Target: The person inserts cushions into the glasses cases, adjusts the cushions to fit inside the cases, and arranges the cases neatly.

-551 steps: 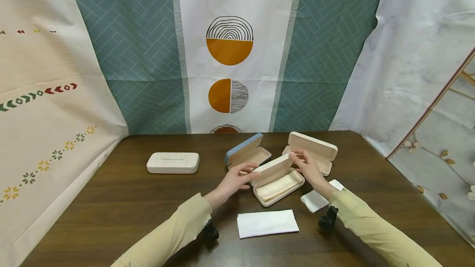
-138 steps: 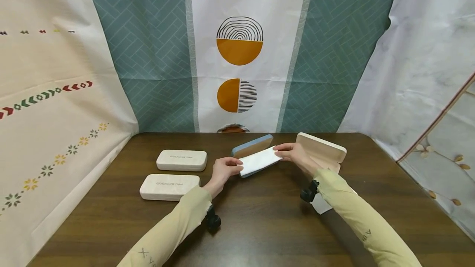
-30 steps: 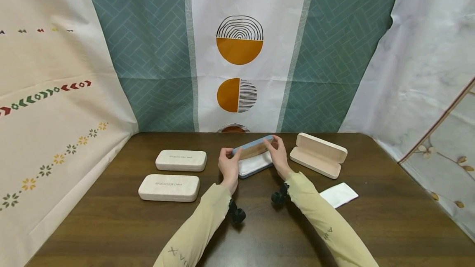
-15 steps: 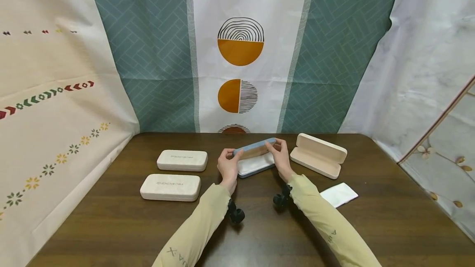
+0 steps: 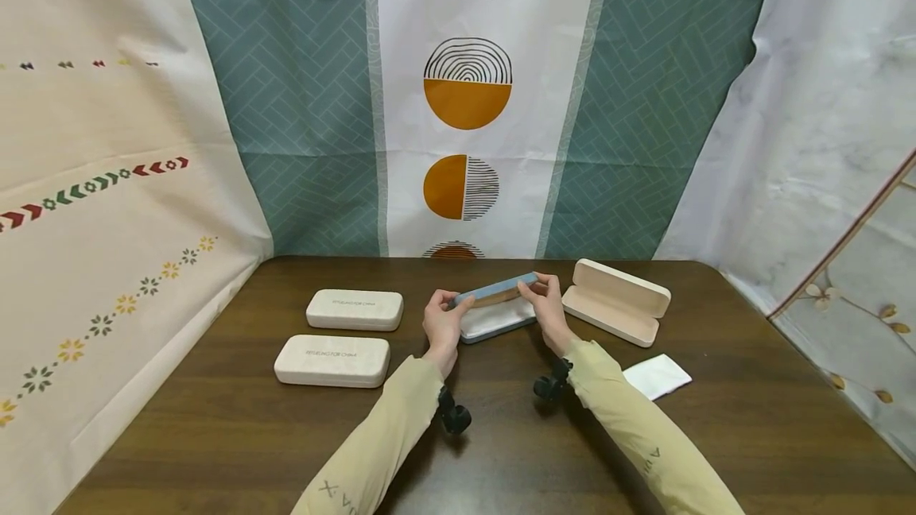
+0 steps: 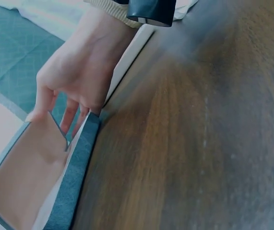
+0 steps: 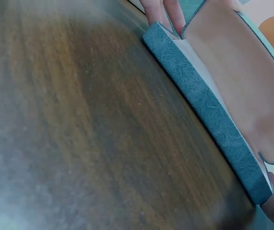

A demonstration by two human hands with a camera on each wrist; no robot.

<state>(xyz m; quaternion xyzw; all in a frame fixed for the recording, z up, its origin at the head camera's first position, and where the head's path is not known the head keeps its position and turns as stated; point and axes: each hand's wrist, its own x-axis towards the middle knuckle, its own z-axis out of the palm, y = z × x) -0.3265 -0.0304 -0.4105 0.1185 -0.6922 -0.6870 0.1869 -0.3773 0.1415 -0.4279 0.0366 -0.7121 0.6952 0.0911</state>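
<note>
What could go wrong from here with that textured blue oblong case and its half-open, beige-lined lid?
Fingers might get nipped: the left hand and right hand hold the beige-lined lid at its ends, close to the gap.

The folded white cloth inside lies near the front wall of the textured blue oblong case, so its edge could catch in the seam.
</note>
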